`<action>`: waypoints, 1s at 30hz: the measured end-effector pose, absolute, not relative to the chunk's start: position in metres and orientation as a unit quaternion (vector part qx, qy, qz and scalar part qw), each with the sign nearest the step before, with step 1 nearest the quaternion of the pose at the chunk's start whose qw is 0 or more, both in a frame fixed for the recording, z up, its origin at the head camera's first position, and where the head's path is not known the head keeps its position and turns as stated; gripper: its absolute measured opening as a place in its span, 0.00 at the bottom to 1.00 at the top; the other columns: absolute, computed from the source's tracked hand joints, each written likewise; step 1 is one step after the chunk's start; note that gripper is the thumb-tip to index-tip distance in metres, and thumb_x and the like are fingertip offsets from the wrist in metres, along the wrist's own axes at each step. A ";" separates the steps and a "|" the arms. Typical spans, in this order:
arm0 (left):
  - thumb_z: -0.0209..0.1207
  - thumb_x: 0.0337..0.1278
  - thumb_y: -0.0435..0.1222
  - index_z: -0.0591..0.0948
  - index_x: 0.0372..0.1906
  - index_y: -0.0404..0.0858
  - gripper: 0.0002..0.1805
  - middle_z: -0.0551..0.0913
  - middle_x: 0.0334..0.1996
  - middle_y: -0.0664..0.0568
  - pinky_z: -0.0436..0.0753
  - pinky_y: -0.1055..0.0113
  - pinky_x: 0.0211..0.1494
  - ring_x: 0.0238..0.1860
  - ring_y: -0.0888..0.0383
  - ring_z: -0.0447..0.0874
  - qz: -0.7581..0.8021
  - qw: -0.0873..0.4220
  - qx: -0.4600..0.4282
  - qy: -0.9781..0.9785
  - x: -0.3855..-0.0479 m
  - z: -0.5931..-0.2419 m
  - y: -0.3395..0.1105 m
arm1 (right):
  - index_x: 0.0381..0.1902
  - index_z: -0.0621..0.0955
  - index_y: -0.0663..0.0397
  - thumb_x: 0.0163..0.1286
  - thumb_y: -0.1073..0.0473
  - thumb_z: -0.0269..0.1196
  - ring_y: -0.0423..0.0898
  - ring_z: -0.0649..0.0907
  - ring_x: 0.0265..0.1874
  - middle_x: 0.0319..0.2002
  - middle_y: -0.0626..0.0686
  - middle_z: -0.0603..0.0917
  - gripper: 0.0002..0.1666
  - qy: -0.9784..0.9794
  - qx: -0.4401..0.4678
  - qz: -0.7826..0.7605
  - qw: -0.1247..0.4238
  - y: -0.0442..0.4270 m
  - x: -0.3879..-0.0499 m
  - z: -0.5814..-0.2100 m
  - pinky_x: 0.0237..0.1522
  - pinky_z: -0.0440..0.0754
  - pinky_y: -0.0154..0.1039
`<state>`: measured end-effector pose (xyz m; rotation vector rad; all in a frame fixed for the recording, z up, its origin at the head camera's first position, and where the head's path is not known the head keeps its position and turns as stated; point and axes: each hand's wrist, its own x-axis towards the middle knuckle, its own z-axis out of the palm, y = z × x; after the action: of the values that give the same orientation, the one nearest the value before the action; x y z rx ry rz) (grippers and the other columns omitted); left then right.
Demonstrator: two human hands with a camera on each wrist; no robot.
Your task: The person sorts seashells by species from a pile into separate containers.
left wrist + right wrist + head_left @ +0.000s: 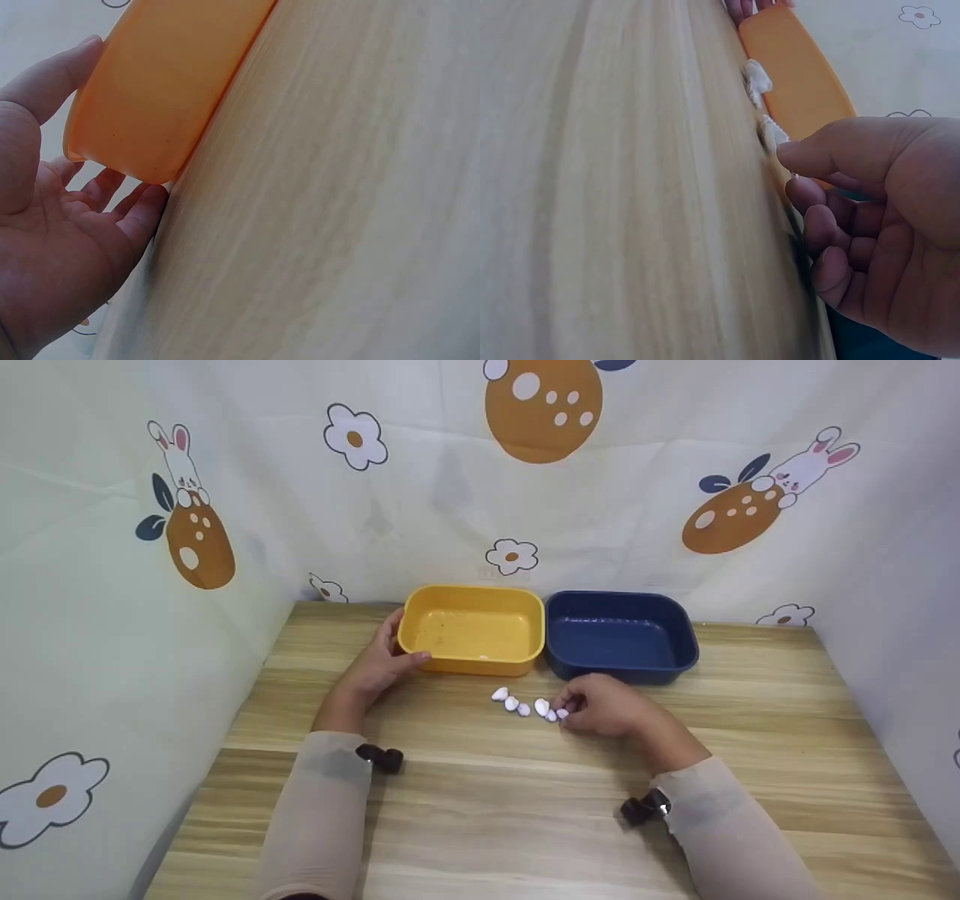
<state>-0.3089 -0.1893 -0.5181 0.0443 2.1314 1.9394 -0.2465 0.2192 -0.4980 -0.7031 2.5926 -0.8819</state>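
Observation:
At the left end of a yellow plastic bin [471,666], my left hand [379,660] holds its corner. The thumb lies on the front rim and the fingers reach around the end wall, as the left wrist view shows. My right hand [604,706] is down at the table in front of a dark blue bin [622,671], thumb and forefinger pinching a small whitish shell [562,713]. Only a speck of it shows in the right wrist view. Left of these fingertips, several small white shells [542,706] lie in a loose row in front of the bins.
Both bins stand side by side at the back of the wood-grain table [480,810], near a printed cloth [442,495] that hangs behind and at both sides. The blue bin's interior looks bare. A tiny pale spot shows at the yellow bin's front inner edge.

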 end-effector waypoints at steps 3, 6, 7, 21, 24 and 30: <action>0.75 0.62 0.36 0.46 0.88 0.55 0.61 0.53 0.88 0.55 0.69 0.54 0.84 0.85 0.52 0.59 0.666 0.128 0.009 0.735 -0.308 -0.517 -0.189 | 0.44 0.91 0.48 0.62 0.62 0.75 0.39 0.83 0.38 0.36 0.45 0.90 0.11 0.908 -0.241 -0.309 0.150 0.219 -0.244 -0.491 0.46 0.83 0.36; 0.75 0.62 0.36 0.47 0.88 0.55 0.61 0.53 0.88 0.55 0.67 0.53 0.86 0.85 0.52 0.58 0.666 0.126 0.008 0.736 -0.308 -0.517 -0.189 | 0.46 0.92 0.47 0.63 0.62 0.73 0.42 0.82 0.39 0.37 0.45 0.89 0.13 0.911 -0.235 -0.311 0.133 0.218 -0.241 -0.482 0.46 0.82 0.38; 0.75 0.62 0.36 0.47 0.88 0.55 0.61 0.53 0.88 0.55 0.67 0.53 0.86 0.85 0.52 0.58 0.664 0.125 0.008 0.737 -0.308 -0.517 -0.189 | 0.46 0.92 0.46 0.63 0.62 0.73 0.43 0.82 0.40 0.38 0.45 0.88 0.13 0.913 -0.231 -0.312 0.126 0.218 -0.240 -0.479 0.46 0.81 0.39; 0.76 0.61 0.37 0.48 0.88 0.60 0.60 0.54 0.88 0.56 0.72 0.55 0.82 0.84 0.52 0.60 0.661 0.130 0.006 0.739 -0.307 -0.517 -0.189 | 0.48 0.92 0.48 0.67 0.61 0.71 0.45 0.81 0.42 0.41 0.48 0.88 0.12 0.916 -0.208 -0.342 0.042 0.227 -0.242 -0.464 0.47 0.79 0.37; 0.74 0.63 0.35 0.48 0.87 0.59 0.59 0.54 0.87 0.56 0.80 0.60 0.74 0.83 0.51 0.63 0.662 0.132 0.009 0.738 -0.308 -0.518 -0.189 | 0.48 0.91 0.50 0.67 0.61 0.71 0.45 0.81 0.41 0.41 0.50 0.87 0.12 0.917 -0.184 -0.352 0.028 0.232 -0.244 -0.461 0.45 0.79 0.35; 0.74 0.63 0.35 0.47 0.88 0.59 0.60 0.54 0.87 0.55 0.84 0.64 0.67 0.81 0.51 0.65 0.661 0.132 0.009 0.739 -0.308 -0.518 -0.189 | 0.52 0.90 0.51 0.72 0.58 0.70 0.48 0.82 0.43 0.47 0.54 0.87 0.13 0.926 -0.110 -0.360 0.005 0.245 -0.250 -0.456 0.45 0.80 0.35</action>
<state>-0.3081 -0.1893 -0.5179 0.0272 2.1439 1.9174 -0.2505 0.2455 -0.4563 -0.3443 2.9019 -1.1276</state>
